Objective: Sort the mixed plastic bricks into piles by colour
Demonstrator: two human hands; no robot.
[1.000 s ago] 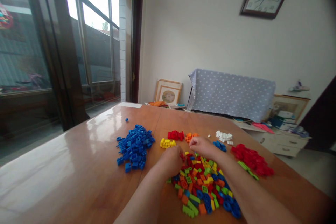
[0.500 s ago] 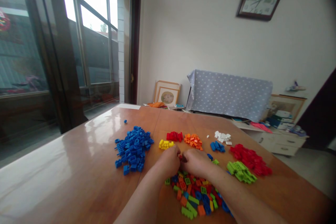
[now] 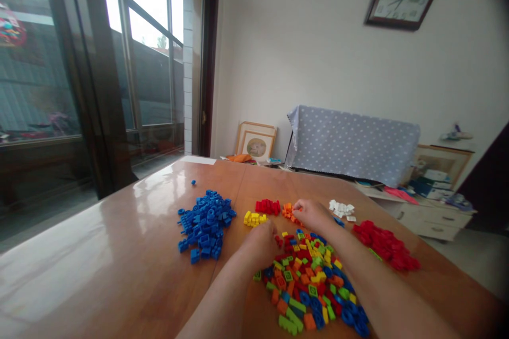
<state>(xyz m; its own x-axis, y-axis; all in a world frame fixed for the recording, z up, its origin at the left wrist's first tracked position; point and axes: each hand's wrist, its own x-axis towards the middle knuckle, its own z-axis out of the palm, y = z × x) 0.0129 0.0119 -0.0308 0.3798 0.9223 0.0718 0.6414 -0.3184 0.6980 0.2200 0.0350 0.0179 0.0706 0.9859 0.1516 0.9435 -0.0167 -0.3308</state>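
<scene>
My left hand (image 3: 260, 244) is closed at the upper left edge of a mixed pile of toy building bricks (image 3: 306, 275), its fingertips beside some red pieces. Whatever it may hold is hidden behind the fingers. Stretched farther out, my right hand (image 3: 316, 215) has its fingers pinched together at the right side of a small heap of orange bricks (image 3: 289, 212). I cannot make out what is between them. Just beyond my left hand lie yellow bricks (image 3: 253, 219), with red bricks (image 3: 268, 206) behind them.
A large heap of blue bricks (image 3: 207, 225) lies on the wooden table (image 3: 119, 254) to the left, one blue piece (image 3: 193, 183) apart from it. White bricks (image 3: 341, 208) and a big red heap (image 3: 385, 245) are at the right. My right forearm covers most of the green bricks (image 3: 375, 255).
My right hand has moved away from my left hand, forward and right to the orange heap, uncovering more of the mixed pile. My left hand has stayed nearly in place. The view has shifted slightly.
</scene>
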